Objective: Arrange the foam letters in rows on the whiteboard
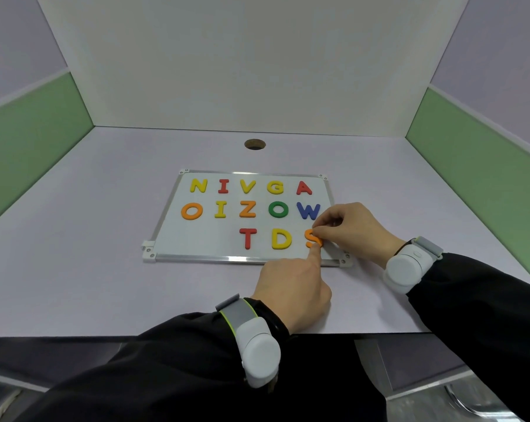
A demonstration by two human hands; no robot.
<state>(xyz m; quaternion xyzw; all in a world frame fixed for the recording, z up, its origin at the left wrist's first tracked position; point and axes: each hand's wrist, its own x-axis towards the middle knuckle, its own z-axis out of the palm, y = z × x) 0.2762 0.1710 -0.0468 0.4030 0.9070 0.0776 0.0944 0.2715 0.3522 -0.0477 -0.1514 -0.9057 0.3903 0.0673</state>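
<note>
1. While you read the whiteboard point(166, 229) from its left edge, note that the bottom row has bare board on the left; the red T point(247, 237) and yellow D point(282, 239) stand right of that, and two full rows of five letters lie above
2. Your left hand point(291, 287) is mostly curled, with its index finger stretched forward and pressing the lower edge of the orange S point(313, 239); it grips nothing
3. Your right hand point(349, 228) comes in from the right, its fingertips point(316, 229) pinched on the top of that S, which lies at the row's right end, just under the blue W point(308, 210)
4. Both hands touch the S, left from below, right from above, so I judge squaring it to the D comes next, with the left gap waiting
</note>
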